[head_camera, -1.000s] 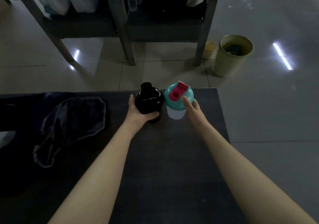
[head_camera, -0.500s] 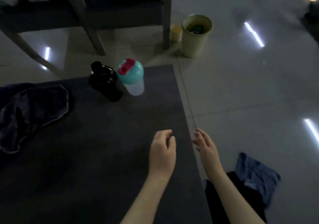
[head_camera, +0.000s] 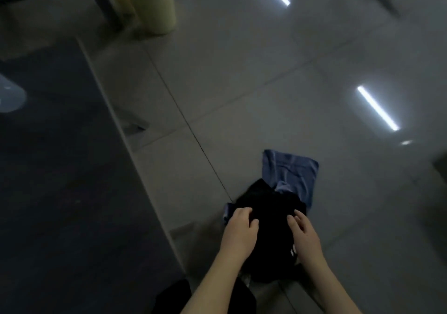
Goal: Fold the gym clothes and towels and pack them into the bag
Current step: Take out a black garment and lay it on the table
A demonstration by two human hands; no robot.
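Gym clothes point(head_camera: 266, 253) lie on the tiled floor point(head_camera: 242, 84) at five o'clock, beside the dark tabletop point(head_camera: 60, 168) at nine: a black garment point(head_camera: 268, 217) heaped over a blue towel point(head_camera: 292, 173). The left hand point(head_camera: 239, 231) curls its fingers at the cloth's edge, pinching or not I can't tell; the right hand point(head_camera: 304, 236) lays its fingers loosely spread. Better to lift the black piece alone, by two corners

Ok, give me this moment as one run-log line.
left hand: fingers curled on black garment | right hand: touches black garment | blue towel: partly under it, on floor
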